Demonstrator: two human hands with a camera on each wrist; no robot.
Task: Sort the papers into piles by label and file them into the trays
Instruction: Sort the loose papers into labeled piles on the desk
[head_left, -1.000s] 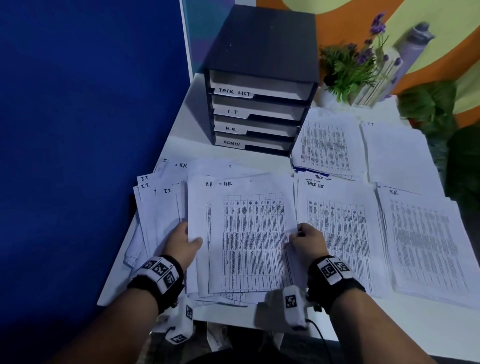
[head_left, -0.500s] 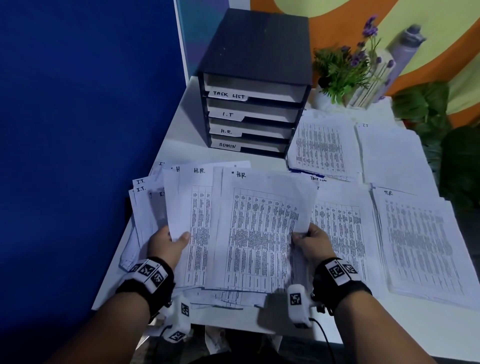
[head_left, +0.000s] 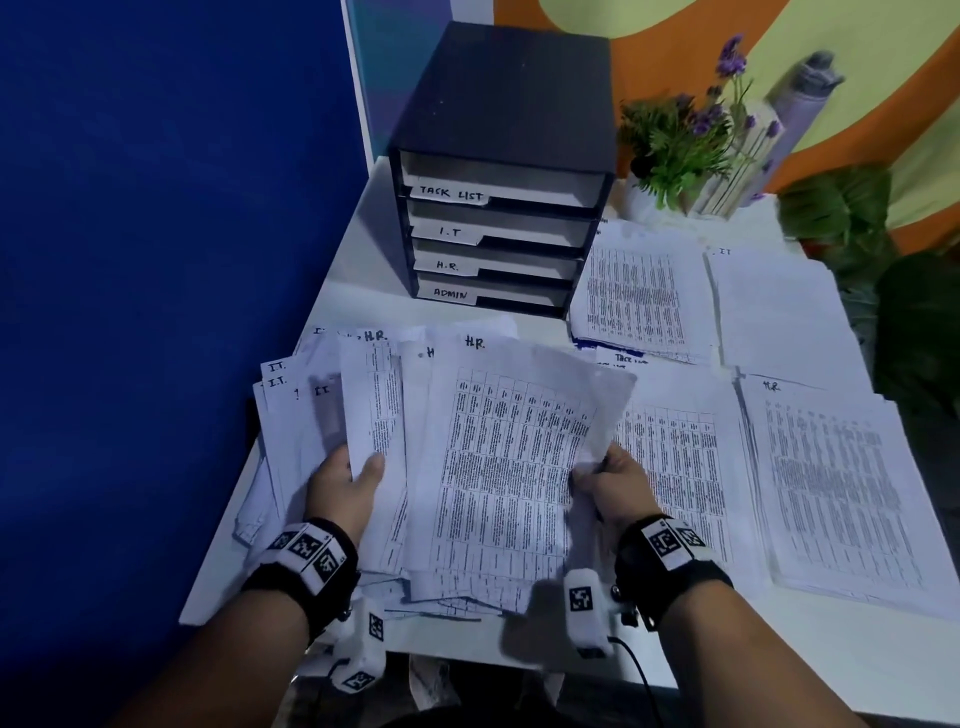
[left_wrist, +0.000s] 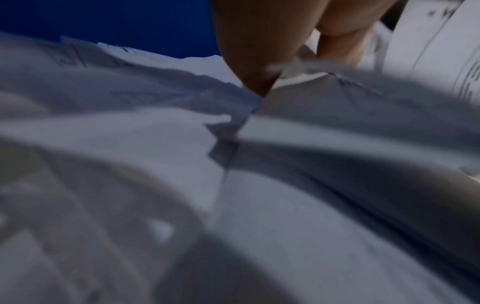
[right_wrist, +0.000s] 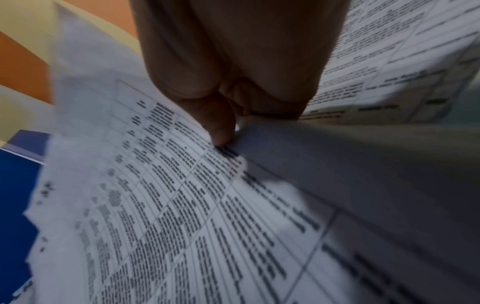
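White tabletop (head_left: 363, 270) carries everything; black four-drawer tray unit (head_left: 506, 156) at far edge near left corner, drawers labelled TASK LIST, I.T, H.R., ADMIN. Sorted piles cover the right half: H.R. pile (head_left: 831, 493) at right edge, a printed pile (head_left: 680, 467) just left of it, two more piles (head_left: 644, 301) behind, beside the tray unit. I.T. sheets (head_left: 291, 415) fanned along left edge. H.R. stack (head_left: 498, 467) sits at near edge, left of centre, far end tilted up off the tabletop, held between both hands. Left hand (head_left: 340, 488) grips the stack's left edge, thumb on top, fingers hidden underneath. Right hand (head_left: 615, 486) pinches the right edge, thumb curled over the top sheet; wrist view shows fingers (right_wrist: 221, 123) pressed onto printed paper. Potted purple flowers (head_left: 685, 140) at far edge, right of tray unit.
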